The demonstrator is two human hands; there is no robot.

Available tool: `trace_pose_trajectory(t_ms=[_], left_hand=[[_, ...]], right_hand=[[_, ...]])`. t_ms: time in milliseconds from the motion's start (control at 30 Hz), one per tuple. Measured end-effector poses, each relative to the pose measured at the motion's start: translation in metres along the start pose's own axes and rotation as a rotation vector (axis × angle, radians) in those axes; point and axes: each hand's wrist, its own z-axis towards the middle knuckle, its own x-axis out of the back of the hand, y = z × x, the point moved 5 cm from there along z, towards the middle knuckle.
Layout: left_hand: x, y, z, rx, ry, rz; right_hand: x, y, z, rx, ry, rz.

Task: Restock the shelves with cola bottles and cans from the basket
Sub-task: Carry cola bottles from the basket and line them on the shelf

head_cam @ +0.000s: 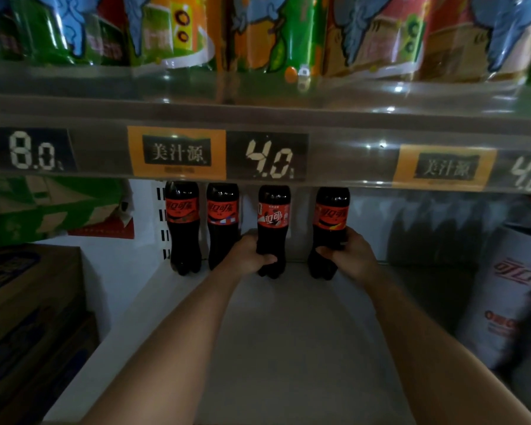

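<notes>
Dim under here; glare spots glint on the clear price rail (350, 154), edges bend, the right side smears.

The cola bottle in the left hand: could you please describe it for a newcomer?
Under the price rail, four cola bottles stand at the white shelf's back. The third bottle from the left, in the left hand, is yours; only its label has white lettering.

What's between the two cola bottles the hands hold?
Nothing stands there. In the head view, only bare pale shelf floor shows between the dark plastic cola bottle in the left hand and the matching bottle in the right hand.
</notes>
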Motion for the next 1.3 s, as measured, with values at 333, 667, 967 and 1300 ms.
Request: trace_pose_trajectory(t_ms=[333, 667, 967, 1300], left_hand=[[-0.003, -0.006, 0.004, -0.073, 0.0, -0.059], [-0.008, -0.005, 0.008, -0.094, 0.006, -0.075], [-0.011, -0.008, 0.01, -0.083, 0.017, -0.045], [-0.017, -0.007, 0.012, -0.166, 0.041, -0.035]], right_hand=[[0.006, 0.003, 0.0, 0.012, -0.021, 0.0], [0.005, 0.001, -0.001, 0.022, -0.013, -0.041], [0.006, 0.004, 0.0, 0.012, 0.019, -0.054], [0.012, 0.004, -0.003, 0.013, 0.039, -0.04]])
